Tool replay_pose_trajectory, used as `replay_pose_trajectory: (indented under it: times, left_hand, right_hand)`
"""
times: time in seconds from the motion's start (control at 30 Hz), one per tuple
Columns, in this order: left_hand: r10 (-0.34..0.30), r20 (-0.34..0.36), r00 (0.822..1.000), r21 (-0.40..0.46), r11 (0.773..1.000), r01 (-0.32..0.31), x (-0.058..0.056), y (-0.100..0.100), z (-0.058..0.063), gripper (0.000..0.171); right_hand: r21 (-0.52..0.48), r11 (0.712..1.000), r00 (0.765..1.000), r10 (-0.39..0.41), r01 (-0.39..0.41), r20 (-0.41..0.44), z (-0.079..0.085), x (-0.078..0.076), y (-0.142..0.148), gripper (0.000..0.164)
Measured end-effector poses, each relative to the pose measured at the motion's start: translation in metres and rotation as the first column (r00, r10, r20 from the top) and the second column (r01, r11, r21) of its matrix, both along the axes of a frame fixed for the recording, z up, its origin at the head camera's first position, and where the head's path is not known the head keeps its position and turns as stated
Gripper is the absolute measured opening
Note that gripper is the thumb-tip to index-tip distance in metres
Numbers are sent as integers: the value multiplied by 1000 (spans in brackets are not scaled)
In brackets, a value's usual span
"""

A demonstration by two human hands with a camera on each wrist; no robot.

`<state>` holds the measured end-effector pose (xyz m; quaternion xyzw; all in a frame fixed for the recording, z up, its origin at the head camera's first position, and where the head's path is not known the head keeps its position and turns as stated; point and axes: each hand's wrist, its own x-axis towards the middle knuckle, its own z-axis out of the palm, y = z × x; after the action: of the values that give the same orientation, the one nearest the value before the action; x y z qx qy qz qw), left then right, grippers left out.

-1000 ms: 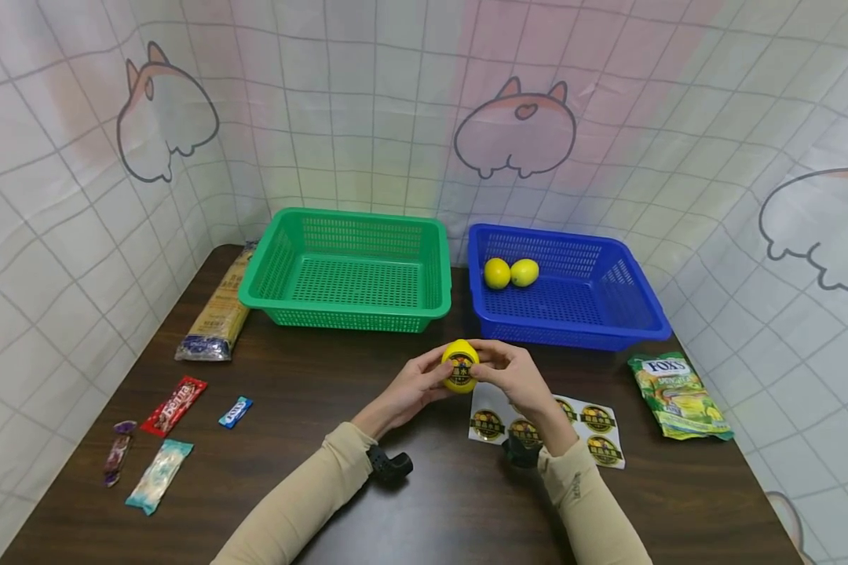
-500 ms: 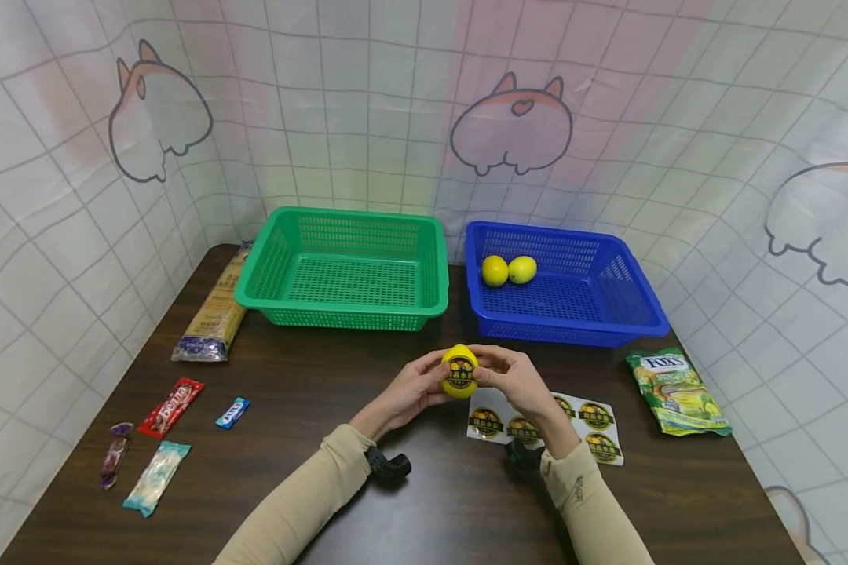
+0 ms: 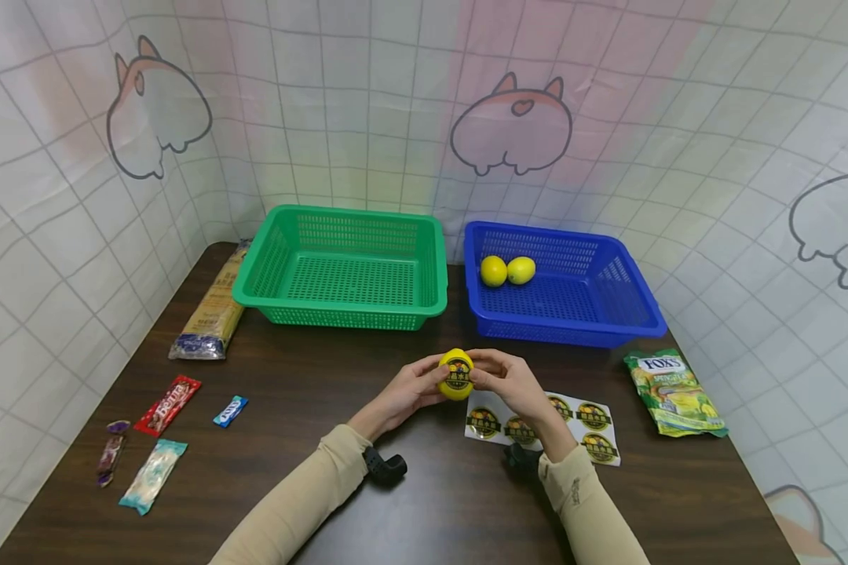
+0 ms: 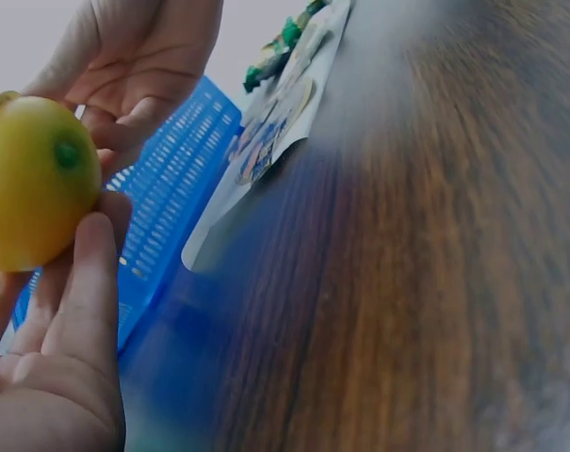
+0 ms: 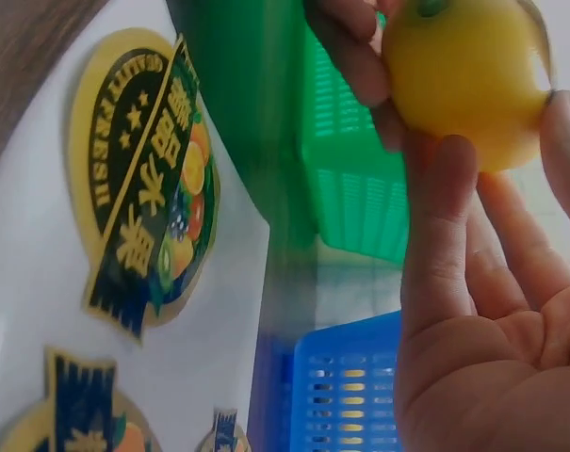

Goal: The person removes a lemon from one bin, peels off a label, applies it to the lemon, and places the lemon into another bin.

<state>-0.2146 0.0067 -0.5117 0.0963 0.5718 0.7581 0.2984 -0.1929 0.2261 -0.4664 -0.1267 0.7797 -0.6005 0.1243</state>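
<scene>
Nearest, two pale sleeves are reaching over the dark table. Ahead of them, the left hand and the right hand are both gripping one lemon, fingers curling round it from either side and keeping it above the table. Neither hand is nearer: the lemon is sitting between them, its long axis seeming to run away from the person, across the line from hand to hand. Its round sticker is facing up toward the person. A sticker sheet is lying partly under the right hand and wrist. Farther off, the lemon is lining up with the gap between the green basket, beyond and left, and the blue basket, beyond and right, where two lemons are resting together.
</scene>
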Motion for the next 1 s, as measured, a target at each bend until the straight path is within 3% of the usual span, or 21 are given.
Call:
replay_pose_trajectory:
  times: [0.2,0.4,0.57,0.67,0.83,0.9,1.0]
  left_hand:
    - [9,-39,999,-27,1000,-10,-1,-2,-1,52]
    - [63,-91,994,-48,997,-67,-8,-12,12,49]
    - [93,-155,983,-50,994,-102,-18,-27,38,48]
    - [92,-198,976,-55,993,-104,-26,-38,59,50]
    - [72,-261,963,-79,992,-96,-43,-56,93,51]
    - [73,-270,960,-82,992,-99,-52,-62,102,49]
    - [94,-251,963,-63,992,-113,-66,-70,112,51]
  right_hand:
    - [43,999,1000,-19,19,0,1,1,2,42]
    - [62,992,994,-111,110,13,8,-3,0,44]
    - [32,989,989,-146,146,-6,18,-12,-11,47]
    - [1,977,976,-214,214,-36,24,-20,-26,45]
    - [0,927,916,-372,376,-148,34,-38,-54,40]
    - [53,906,894,-403,420,-194,36,-45,-61,42]
    - [152,880,880,-410,451,-239,36,-55,-70,48]
